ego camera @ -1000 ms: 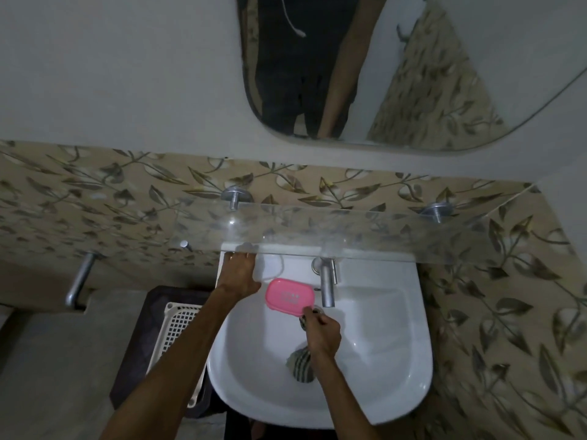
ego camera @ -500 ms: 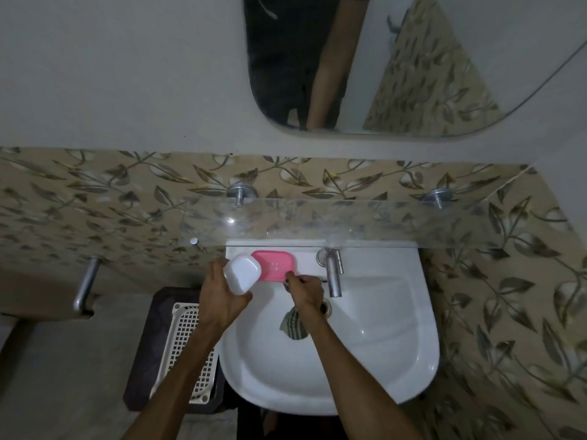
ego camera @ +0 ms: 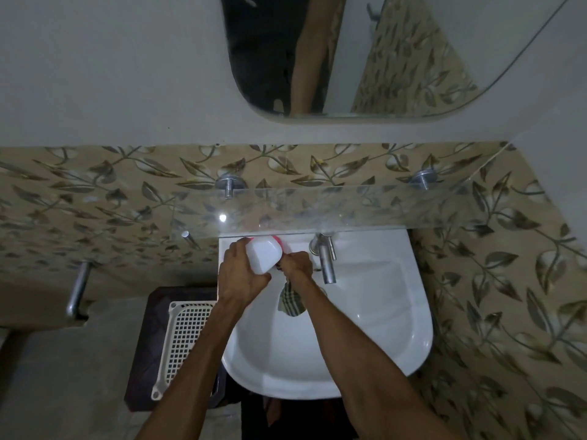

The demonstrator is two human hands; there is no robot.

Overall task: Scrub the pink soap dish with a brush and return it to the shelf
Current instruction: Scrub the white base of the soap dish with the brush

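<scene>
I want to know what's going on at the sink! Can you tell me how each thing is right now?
left hand: holds the white soap dish lid
white soap dish lid: lifted, over the pink part
pink soap dish: mostly hidden behind the lid
right hand: curled round a checked cloth
checked cloth: hanging over the basin
tap: no water seen running
glass shelf: nothing on it
sink: looks empty

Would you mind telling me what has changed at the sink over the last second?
The left hand left the sink's back edge and now grips a white soap bar, raised in front of the pink dish, which moved from beside the tap back toward the shelf. The right hand followed, still gripping the checked cloth. Sink, tap and shelf are unchanged.
</scene>
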